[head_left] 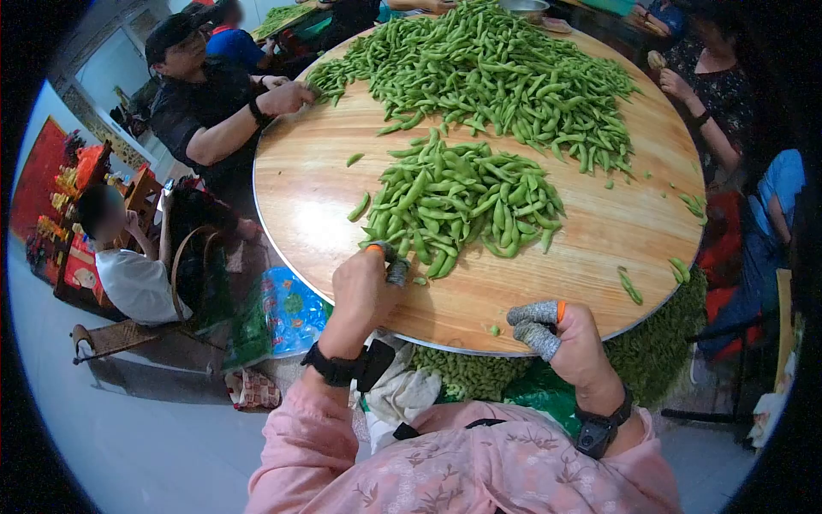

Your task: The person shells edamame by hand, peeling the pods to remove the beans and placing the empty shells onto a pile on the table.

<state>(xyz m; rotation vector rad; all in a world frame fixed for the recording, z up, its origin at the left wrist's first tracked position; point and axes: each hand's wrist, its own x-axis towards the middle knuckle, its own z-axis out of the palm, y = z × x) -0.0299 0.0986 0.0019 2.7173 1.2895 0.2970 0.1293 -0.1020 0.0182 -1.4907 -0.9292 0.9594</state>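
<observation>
My left hand (364,287) is at the near edge of the worktop (591,244), its sleeved fingertips (396,271) drawn together right against the closest heap of pods (458,201); I cannot tell whether a pod is pinched between them. My right hand (572,341) hangs at the rim further right, apart from the heap. It is half clenched, with grey guards on its fingers (535,327) and nothing in it that I can see. The pods look light, each one a small curved green shell, firm along the seam but likely to give over the beans. They lie loose and crisscrossed, so a pull on one would probably drag its neighbours. I judge the best hold is a pinch at a tip or stem end, where the pod is narrow. A far larger heap (505,77) lies across the worktop, where another person's hand (289,96) rests.
</observation>
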